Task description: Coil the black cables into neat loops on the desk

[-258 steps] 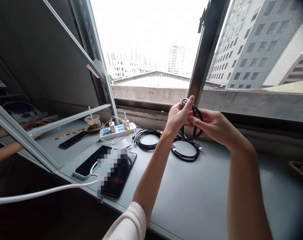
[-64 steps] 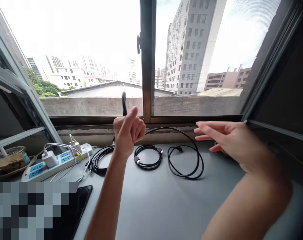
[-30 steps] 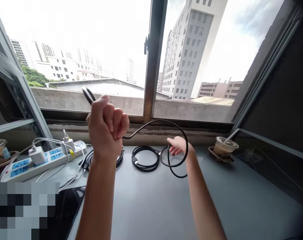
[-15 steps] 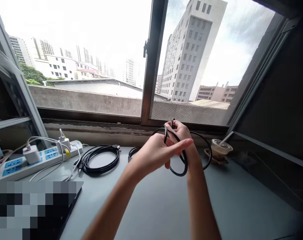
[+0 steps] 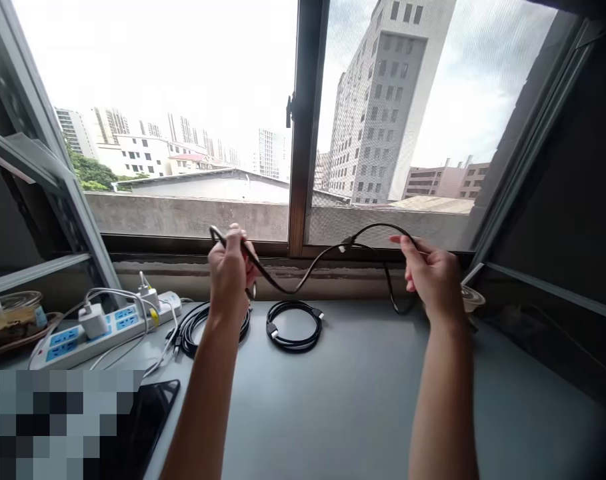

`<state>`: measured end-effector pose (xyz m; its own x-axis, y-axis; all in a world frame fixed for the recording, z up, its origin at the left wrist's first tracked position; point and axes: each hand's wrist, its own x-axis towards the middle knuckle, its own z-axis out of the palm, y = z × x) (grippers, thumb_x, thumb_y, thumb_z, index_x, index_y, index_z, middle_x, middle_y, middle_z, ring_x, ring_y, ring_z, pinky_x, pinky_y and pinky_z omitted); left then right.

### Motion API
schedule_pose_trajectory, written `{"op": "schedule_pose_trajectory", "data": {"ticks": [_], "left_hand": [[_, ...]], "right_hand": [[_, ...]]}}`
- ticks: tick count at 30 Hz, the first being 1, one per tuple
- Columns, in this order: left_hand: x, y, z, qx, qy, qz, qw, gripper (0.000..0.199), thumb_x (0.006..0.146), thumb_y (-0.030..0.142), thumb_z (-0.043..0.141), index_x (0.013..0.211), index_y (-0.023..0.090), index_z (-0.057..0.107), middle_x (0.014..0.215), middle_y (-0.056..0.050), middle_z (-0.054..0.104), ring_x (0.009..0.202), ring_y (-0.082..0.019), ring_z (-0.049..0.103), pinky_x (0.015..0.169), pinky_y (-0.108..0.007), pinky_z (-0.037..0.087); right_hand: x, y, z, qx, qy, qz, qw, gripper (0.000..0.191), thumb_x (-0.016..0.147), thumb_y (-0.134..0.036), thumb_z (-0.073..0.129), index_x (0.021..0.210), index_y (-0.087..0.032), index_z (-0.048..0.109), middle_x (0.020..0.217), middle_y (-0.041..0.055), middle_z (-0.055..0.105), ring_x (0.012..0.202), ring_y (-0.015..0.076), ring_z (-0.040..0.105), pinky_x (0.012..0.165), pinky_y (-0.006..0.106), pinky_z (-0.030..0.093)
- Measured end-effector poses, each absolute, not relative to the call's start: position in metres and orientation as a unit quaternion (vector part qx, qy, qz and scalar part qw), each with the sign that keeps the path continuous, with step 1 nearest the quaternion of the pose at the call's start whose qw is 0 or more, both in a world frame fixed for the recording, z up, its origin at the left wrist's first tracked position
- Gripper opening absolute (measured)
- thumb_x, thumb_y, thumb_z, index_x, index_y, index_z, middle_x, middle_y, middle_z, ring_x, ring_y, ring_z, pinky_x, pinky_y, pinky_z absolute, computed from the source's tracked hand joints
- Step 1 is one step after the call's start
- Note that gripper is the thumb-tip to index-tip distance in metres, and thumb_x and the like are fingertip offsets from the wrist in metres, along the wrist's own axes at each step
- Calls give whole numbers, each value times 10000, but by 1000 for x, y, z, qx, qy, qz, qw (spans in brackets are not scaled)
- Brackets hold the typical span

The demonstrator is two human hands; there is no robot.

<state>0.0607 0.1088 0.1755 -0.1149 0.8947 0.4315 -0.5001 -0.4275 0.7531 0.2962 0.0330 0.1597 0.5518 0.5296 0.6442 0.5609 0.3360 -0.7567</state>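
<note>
A black cable hangs in loose waves between my two hands, above the back of the grey table. My left hand is closed round one part of it, with a bend of cable standing out above and a short piece hanging below. On the right, my right hand pinches another part, and a loop of the cable droops beside its fingers. A connector shows on the cable nearer my right hand. Below, a small coiled black cable with two plugs lies on the table.
A larger black coil lies partly behind my left wrist. At the left are a white power strip with chargers, a cup and a dark flat device. Another cup stands behind my right wrist. The window is behind.
My hands have moved far apart, left and right, and the gathered loops of cable have opened into a long wavy stretch. The view has shifted slightly, and the small coil is now fully visible.
</note>
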Motion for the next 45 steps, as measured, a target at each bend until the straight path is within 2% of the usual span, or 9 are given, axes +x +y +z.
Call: {"op": "schedule_pose_trajectory", "data": {"ticks": [5, 8, 12, 17, 22, 26, 31, 36, 45], "left_hand": [[35, 129, 176, 364, 230, 807, 404, 273, 858, 277, 449, 606, 188, 392, 425, 90, 305, 296, -34, 184, 269, -180, 119], [22, 131, 176, 390, 225, 792, 412, 294, 877, 294, 434, 603, 191, 403, 427, 81, 297, 296, -38, 196, 280, -196, 109], [12, 131, 176, 425, 222, 786, 390, 313, 854, 357, 492, 598, 194, 415, 450, 71, 307, 308, -38, 235, 294, -204, 137], [16, 127, 177, 443, 222, 784, 375, 332, 838, 406, 517, 609, 190, 411, 472, 69, 341, 315, -40, 257, 287, -205, 127], [20, 122, 177, 484, 199, 763, 379, 380, 759, 510, 597, 625, 192, 438, 498, 61, 393, 331, -34, 297, 284, -185, 152], [24, 121, 171, 599, 233, 643, 417, 425, 720, 603, 578, 651, 196, 476, 375, 79, 351, 269, -41, 266, 269, -160, 135], [34, 116, 170, 618, 293, 648, 334, 523, 791, 601, 482, 487, 175, 474, 286, 54, 297, 229, -43, 262, 267, -167, 167], [37, 102, 180, 521, 212, 727, 393, 624, 817, 566, 469, 362, 183, 281, 316, 60, 188, 227, -37, 216, 270, -191, 86], [18, 84, 191, 589, 297, 645, 386, 625, 798, 522, 473, 279, 195, 351, 252, -4, 263, 214, -93, 302, 251, -234, 200]], "right_hand": [[334, 39, 145, -498, -442, -34, 745, 336, 833, -501, 515, 969, -203, 593, 495, -71, 434, 398, 74, 439, 398, 166, 412], [348, 43, 137, -466, -490, -9, 737, 271, 806, -476, 567, 900, -225, 606, 663, -26, 564, 639, 115, 575, 670, 254, 521], [352, 47, 130, -459, -547, 31, 700, 274, 669, -471, 697, 757, -214, 662, 880, 31, 646, 921, 185, 601, 899, 328, 468], [349, 50, 125, -495, -513, 94, 695, 357, 769, -493, 593, 1012, -233, 630, 947, 60, 652, 897, 210, 646, 766, 360, 544], [341, 49, 132, -417, -459, 325, 714, 265, 795, -235, 532, 1046, -217, 614, 1043, 50, 665, 945, 149, 645, 762, 246, 550], [328, 62, 137, -366, -440, 407, 712, 243, 849, -287, 426, 993, -238, 615, 1151, 34, 629, 657, 51, 610, 399, 97, 418], [308, 76, 136, -383, -446, 436, 682, 249, 833, -369, 518, 900, -164, 643, 631, -43, 582, 308, 2, 174, 270, 115, 167], [290, 54, 153, -391, -481, 414, 666, 373, 792, -401, 604, 1090, -177, 629, 598, -34, 582, 321, 7, 280, 287, 130, 149], [281, 32, 169, -515, -507, 214, 657, 508, 836, -583, 471, 1051, -155, 643, 760, 70, 696, 317, 34, 437, 250, 138, 203]]}}
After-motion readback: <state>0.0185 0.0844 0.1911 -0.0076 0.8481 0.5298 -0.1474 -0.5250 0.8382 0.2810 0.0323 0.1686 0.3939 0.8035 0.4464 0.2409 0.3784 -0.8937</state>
